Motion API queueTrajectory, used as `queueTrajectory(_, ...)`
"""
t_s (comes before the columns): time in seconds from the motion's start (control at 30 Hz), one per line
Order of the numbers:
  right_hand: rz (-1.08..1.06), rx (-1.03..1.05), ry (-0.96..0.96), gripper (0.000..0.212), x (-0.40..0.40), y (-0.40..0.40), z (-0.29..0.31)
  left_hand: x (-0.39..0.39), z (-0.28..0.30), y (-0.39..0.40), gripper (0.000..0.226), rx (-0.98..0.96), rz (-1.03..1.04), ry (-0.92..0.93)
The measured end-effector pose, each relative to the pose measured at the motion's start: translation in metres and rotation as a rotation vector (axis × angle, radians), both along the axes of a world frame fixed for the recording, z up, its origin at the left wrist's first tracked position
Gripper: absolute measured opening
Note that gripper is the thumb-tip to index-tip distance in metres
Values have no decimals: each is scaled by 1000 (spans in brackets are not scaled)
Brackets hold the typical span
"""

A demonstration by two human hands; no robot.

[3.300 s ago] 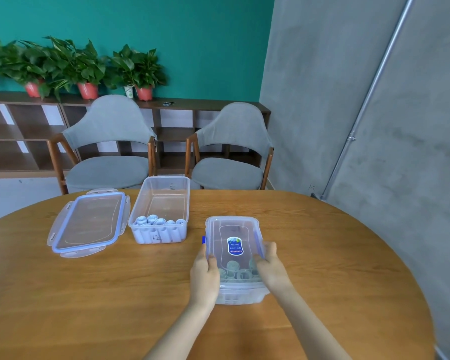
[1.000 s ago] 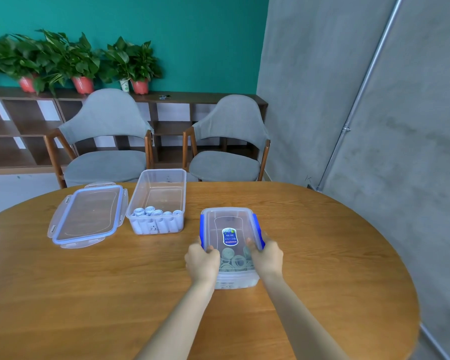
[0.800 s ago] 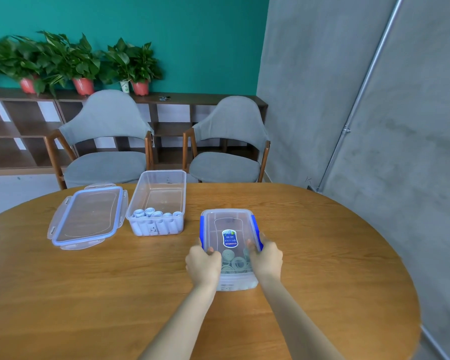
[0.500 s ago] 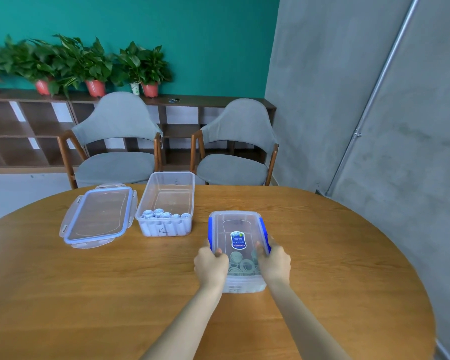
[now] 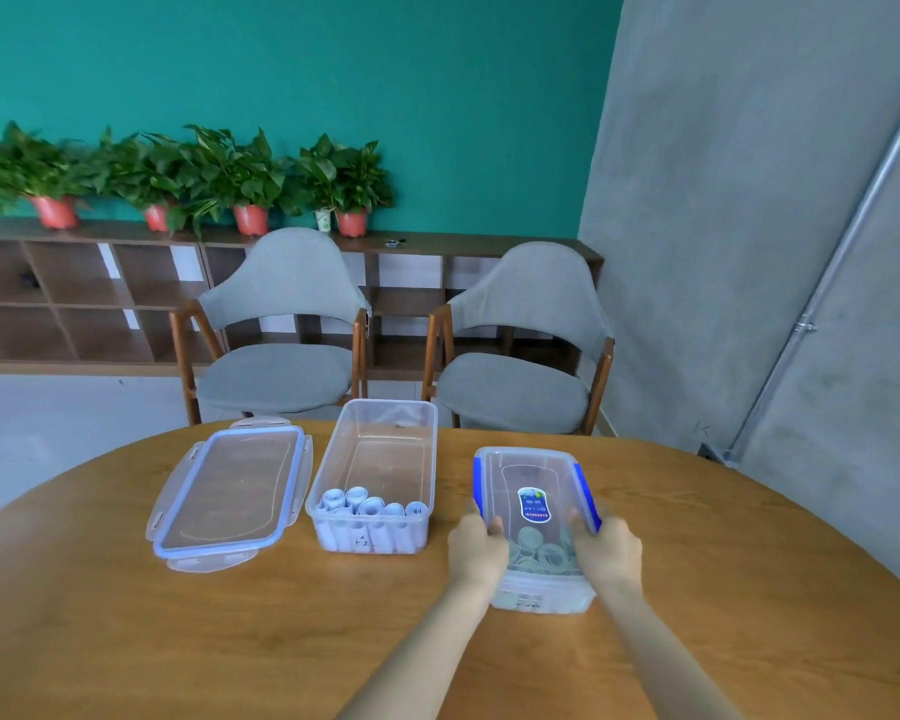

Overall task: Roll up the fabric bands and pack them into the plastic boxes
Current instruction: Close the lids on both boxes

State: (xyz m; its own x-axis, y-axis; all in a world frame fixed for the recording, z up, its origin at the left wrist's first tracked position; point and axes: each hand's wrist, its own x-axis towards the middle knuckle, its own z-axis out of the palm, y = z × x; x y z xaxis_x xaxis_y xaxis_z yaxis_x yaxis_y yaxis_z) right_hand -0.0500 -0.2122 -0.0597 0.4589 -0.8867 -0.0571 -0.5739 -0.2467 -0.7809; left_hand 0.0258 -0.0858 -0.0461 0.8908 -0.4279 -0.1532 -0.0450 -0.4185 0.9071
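Clear plastic makes up the lidded box (image 5: 533, 491), which stands on the wooden tabletop (image 5: 723, 589) nearest the person and serves here as the landmark. Its lid is on, with blue clasps folded down along both long sides and an oval blue label on top. Through the lid, pale greenish rolled bands (image 5: 539, 550) show, packed on end at the near end of the box.

Just left of the lidded box stands an open box (image 5: 380, 459) of the same clear plastic. A row of white rolled bands (image 5: 372, 506) stands upright against its near wall; the rest of its floor is bare. Further left again, beyond the open box, a loose lid (image 5: 232, 491) with a blue seal lies flat on the tabletop.

The left hand (image 5: 476, 550) grips the lidded box at its left long side, fingers curled over the edge by the blue clasp. The right hand (image 5: 609, 553) grips the right long side in the same way. The greenish rolls lie between the two hands, under the lid.

Beyond the lidded box, past the tabletop's far edge, stand two grey chairs (image 5: 520, 345).
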Motion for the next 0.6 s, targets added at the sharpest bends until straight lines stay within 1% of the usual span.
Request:
queueTrajectory(0.1,25,29,45,35,5,-5,1,6,10,8,31,58,-67,-79)
queueTrajectory(0.17,38,10,50,49,4,-2,1,3,16,24,34,8,-89,-110)
queueTrajectory(0.23,30,-118,-20,60,2,13,7,1,20,52,35,-73,-66,-128)
queueTrajectory(0.27,24,-194,-78,60,1,25,13,2,22,70,30,-121,-26,-154)
queueTrajectory(0.33,31,-292,-192,52,6,51,24,15,23,106,22,-190,115,-230)
queueTrajectory(0.4,89,-309,-267,39,19,80,37,39,22,134,20,-181,264,-293)
queueTrajectory(0.43,137,-285,-284,34,28,94,41,55,18,143,21,-157,306,-299)
queueTrajectory(0.53,246,-164,-269,26,60,125,42,93,13,149,34,-51,295,-274)
queueTrajectory(0.6,304,-79,-167,16,79,135,36,111,10,144,34,17,282,-253)
